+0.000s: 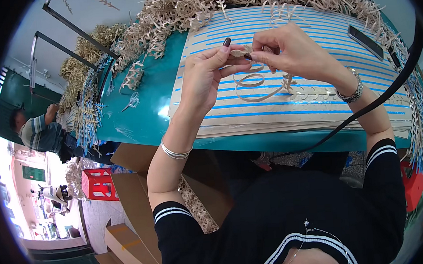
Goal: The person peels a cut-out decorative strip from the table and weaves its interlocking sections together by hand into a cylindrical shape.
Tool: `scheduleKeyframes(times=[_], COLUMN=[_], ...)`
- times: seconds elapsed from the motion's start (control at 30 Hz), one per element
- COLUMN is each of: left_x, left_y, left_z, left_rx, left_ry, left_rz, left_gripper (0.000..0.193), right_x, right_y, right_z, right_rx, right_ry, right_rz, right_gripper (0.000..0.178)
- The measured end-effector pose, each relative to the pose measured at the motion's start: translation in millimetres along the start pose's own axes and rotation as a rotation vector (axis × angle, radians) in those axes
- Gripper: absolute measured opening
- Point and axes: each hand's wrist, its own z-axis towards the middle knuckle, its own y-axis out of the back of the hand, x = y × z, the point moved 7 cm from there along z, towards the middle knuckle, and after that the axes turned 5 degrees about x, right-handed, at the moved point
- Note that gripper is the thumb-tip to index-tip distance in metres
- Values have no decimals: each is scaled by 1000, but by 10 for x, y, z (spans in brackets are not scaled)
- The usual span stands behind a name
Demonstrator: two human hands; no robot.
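Between my two hands is a beige leaf-patterned strip (pixel 238 53), held up above the sheets. My left hand (pixel 202 79) pinches one end of it between thumb and fingers. At its other side my right hand (pixel 296 52) closes thumb and fingertips on the strip. A long curl of the strip (pixel 259 99) loops down below the hands, over striped beige sheets (pixel 269 119) with blue lines. Beside the curl, leaf-shaped bits (pixel 290 82) stand up from the sheets. Exactly where the fingertips meet the strip is partly hidden.
A heap of beige leafy strips (pixel 184 5) lines the far table edge. Scissors (pixel 131 101) lie on the green tabletop (pixel 138 119), a black phone (pixel 366 41) on the sheets. A black cable (pixel 388 92) crosses at right. Cardboard boxes (pixel 132 190) and a red stool (pixel 98 184) stand left; a person (pixel 42 130) sits beyond.
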Motion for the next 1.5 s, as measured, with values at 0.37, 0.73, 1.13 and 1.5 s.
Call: scheduleKeyframes(times=[0.37, 0.73, 1.13, 1.5], left_x=[54, 13, 43, 76], left_y=[47, 275, 390, 410], left_z=[17, 26, 12, -27], left_rx=[-38, -247, -104, -8], left_ry=[-78, -285, -184, -117], left_rz=[134, 310, 206, 32], left_gripper=[28, 12, 16, 14], right_x=[-56, -262, -416, -439], right_y=[1, 69, 70, 100], right_z=[-4, -267, -232, -105], right_rx=[-36, -235, -102, -180], right_ry=[-17, -144, -99, -65], right_rz=[-6, 9, 134, 140], right_gripper=[22, 23, 21, 22])
